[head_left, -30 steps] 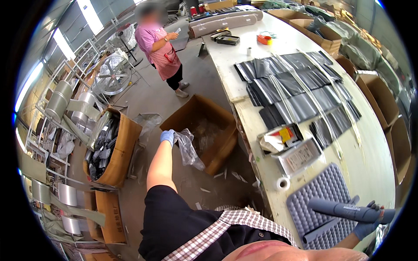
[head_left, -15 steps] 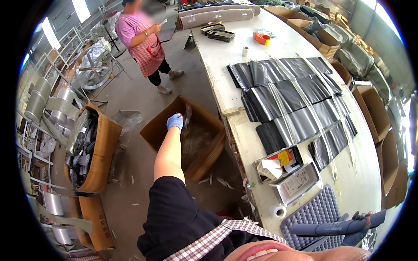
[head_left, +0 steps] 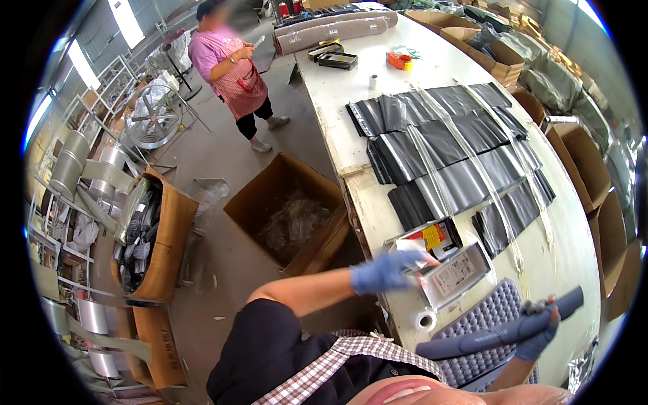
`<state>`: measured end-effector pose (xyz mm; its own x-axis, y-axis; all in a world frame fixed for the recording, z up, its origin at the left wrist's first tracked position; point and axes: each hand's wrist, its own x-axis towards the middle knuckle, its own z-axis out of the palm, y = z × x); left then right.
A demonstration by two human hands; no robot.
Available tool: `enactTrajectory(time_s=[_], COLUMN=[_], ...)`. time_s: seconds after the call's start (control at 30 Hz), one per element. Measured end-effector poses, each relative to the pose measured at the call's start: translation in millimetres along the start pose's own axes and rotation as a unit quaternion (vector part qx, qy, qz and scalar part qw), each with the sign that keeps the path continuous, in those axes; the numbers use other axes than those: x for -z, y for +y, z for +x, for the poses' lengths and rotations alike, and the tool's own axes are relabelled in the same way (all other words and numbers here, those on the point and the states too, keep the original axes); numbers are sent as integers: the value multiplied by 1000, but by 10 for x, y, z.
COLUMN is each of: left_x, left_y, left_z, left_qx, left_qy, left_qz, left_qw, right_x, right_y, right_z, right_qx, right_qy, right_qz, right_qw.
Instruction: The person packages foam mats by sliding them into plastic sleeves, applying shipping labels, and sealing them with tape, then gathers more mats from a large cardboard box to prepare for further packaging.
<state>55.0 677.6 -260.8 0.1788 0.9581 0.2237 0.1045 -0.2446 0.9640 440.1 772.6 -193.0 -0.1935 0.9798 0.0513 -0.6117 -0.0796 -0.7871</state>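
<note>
My left hand (head_left: 386, 270), in a blue glove, reaches over the table edge and touches a small white card or label at an open tray of packets (head_left: 432, 244). My right hand (head_left: 538, 337), also gloved, grips a long dark grey tube-shaped part (head_left: 496, 331) held across a grey bumpy foam mat (head_left: 480, 317). A small roll of clear tape (head_left: 425, 320) stands near the table edge between both hands. An open cardboard box (head_left: 287, 212) with crumpled clear plastic inside stands on the floor left of the table.
Rows of black plastic bags (head_left: 449, 148) lie overlapped on the long white table (head_left: 351, 101). Another person in a pink apron (head_left: 233, 67) stands at the far end. Cardboard boxes (head_left: 158, 236), a fan (head_left: 155, 115) and metal ducts fill the left floor.
My left hand left the floor box, dropping the clear plastic there, and swung right to the tray on the table. The right hand lifted the dark tube slightly.
</note>
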Motion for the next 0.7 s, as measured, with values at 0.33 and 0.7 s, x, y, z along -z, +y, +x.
enactTrajectory(time_s=[0.33,0.7], left_x=[-2135,-3016], left_y=[-164,-690], left_z=[-148,-212], left_qx=[211,219], left_qy=[-80,3], left_qz=[-2,147], left_qw=[974,965], right_x=[2110,3129], right_y=[485,559], right_z=[-574,-1329], right_qx=[-50,82], right_qy=[92,136], right_qz=[-597,-848], right_qw=[795,505])
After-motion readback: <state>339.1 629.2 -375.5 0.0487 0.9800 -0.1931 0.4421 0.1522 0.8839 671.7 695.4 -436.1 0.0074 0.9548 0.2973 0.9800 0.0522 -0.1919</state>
